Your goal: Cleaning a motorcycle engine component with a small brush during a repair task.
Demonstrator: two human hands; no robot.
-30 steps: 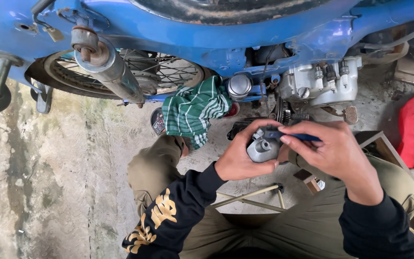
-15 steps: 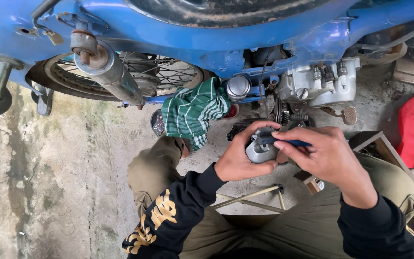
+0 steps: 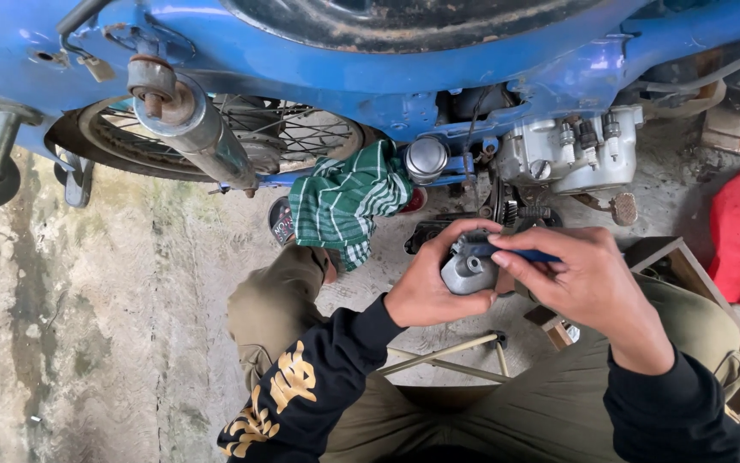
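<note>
While the left hand [image 3: 428, 287] clamps a small grey cast-metal carburettor body [image 3: 467, 273] above the lap, the right hand [image 3: 582, 279] pinches a slim blue-handled tool [image 3: 520, 255] against it; judged mid-adjustment, needing steady alignment next.

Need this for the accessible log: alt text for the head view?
A person's left hand holds a small grey metal engine part while the right hand works a blue-handled tool into it, beside a blue motorcycle draped with a green checked cloth.

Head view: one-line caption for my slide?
Left hand grips small grey metal part; right hand applies blue-handled tool beside blue motorbike.
</note>
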